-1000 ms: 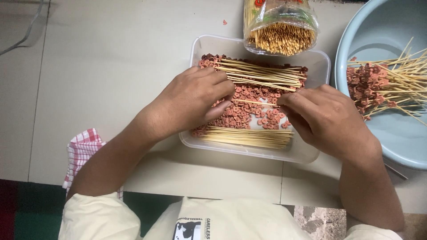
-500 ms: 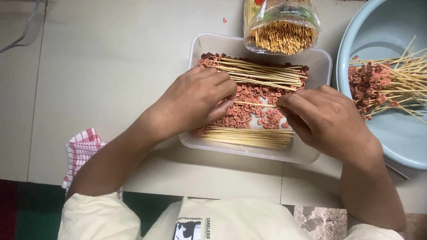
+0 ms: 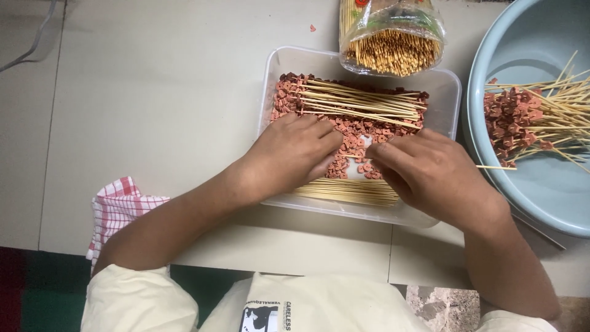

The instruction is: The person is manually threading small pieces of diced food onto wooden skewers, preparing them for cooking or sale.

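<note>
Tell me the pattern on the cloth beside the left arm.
Red-and-white check on the cloth, seen in the head view.

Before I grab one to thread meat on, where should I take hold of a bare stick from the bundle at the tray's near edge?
Pinch a stick in the near bundle at its right end, beside the right hand. The sticks lie flat, left to right, along the tray wall; the left hand covers their other end.

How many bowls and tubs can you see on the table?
2. A clear plastic tub sits in the middle under both hands, and a light blue bowl sits at the right edge, partly out of view.
</note>
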